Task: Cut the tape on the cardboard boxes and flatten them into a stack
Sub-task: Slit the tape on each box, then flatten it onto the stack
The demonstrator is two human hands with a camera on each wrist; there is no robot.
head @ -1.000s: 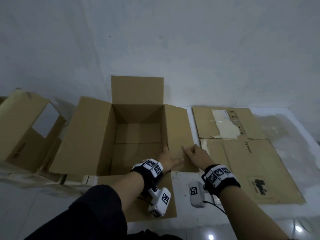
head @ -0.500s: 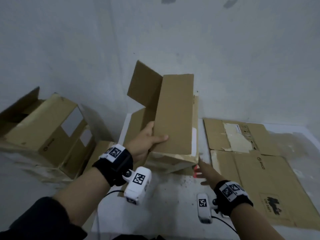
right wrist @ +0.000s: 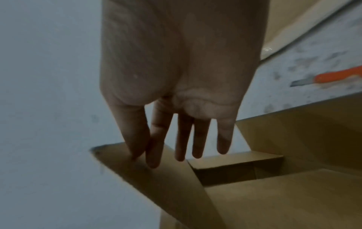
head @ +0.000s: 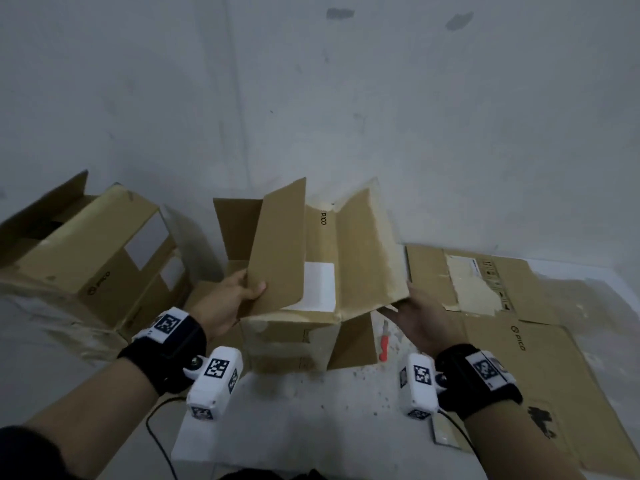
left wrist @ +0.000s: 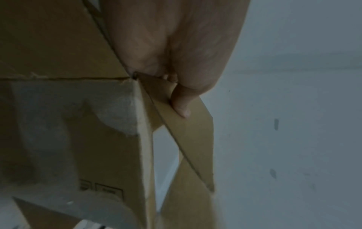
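Currently we hold the open cardboard box (head: 322, 258) up over the white table (head: 311, 410), tipped so its flaps stand out at different angles. Our left hand (head: 227, 299) grips the left flap (head: 277, 251), thumb on the near face and fingers curled behind it; the left wrist view shows one fingertip pressed against the flap edge (left wrist: 182, 108). Our right hand (head: 420, 323) sits under the corner of the right flap (head: 367, 251). In the right wrist view its fingers (right wrist: 197, 139) are straight and slightly spread, and the thumb and first finger meet the flap corner; we cannot tell whether they pinch it or merely rest there. A white label (head: 318, 287) is visible on the box panel between the two flaps.

An orange-handled utility knife (head: 383, 342) lies on the table just beside the box's lower flap, apart from both hands. To the right, flattened cardboard boxes (head: 502, 327) lie flat on the table. To the left, another assembled cardboard box (head: 90, 261) stands tilted against the wall (head: 311, 98), its top flap raised
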